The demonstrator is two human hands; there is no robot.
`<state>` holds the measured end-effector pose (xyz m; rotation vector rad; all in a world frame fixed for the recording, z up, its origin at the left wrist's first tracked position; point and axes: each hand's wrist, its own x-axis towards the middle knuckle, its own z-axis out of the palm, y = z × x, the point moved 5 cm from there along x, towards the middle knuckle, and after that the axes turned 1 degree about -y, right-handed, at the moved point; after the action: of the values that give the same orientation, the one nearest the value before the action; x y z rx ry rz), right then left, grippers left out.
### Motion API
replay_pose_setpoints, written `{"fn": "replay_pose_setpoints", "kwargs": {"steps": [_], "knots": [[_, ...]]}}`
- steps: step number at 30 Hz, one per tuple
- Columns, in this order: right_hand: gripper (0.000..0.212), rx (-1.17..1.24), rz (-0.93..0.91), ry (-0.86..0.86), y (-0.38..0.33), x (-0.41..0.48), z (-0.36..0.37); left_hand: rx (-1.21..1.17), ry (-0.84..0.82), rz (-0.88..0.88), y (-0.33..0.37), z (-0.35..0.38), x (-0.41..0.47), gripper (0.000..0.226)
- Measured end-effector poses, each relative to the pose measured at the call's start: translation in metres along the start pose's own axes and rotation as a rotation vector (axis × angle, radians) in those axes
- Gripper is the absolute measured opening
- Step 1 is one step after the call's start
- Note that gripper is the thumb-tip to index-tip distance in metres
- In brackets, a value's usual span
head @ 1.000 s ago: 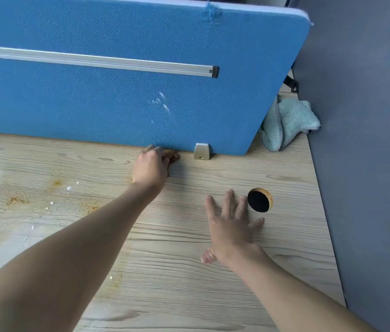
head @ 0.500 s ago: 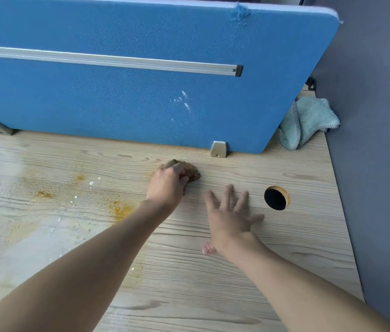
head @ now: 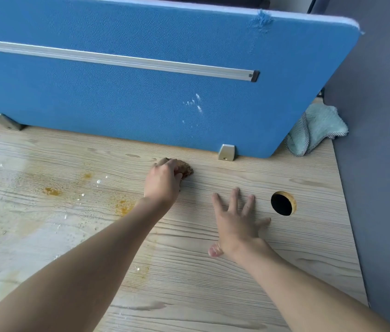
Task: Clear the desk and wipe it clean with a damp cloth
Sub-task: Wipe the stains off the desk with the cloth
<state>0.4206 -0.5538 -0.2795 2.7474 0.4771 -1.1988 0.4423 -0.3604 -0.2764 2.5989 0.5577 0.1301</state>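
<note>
I see my left hand at frame centre, fingers curled over a soiled brown wad pressed to the desk, just below the blue divider. My right hand lies flat with fingers spread, beside the round cable hole. Orange stains mark the left of the frame, and a teal cloth sits at the upper right.

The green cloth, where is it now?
In the head view, the green cloth lies bunched at the far right of the desk, past the end of the blue divider, by the grey wall.
</note>
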Motion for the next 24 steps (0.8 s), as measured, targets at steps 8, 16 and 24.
{"fn": "replay_pose_setpoints", "kwargs": {"steps": [8,16,24], "knots": [[0.134,0.004,-0.026,0.020,-0.001,-0.002,0.000,-0.004,-0.010,0.016,-0.005,0.000,-0.011,0.015],[0.130,0.015,-0.040,0.012,-0.001,-0.002,-0.001,0.012,-0.038,0.068,-0.009,-0.004,-0.035,0.013],[0.130,0.042,-0.040,0.003,-0.002,-0.004,-0.001,-0.015,-0.050,0.093,-0.003,-0.004,-0.068,0.008]]}}
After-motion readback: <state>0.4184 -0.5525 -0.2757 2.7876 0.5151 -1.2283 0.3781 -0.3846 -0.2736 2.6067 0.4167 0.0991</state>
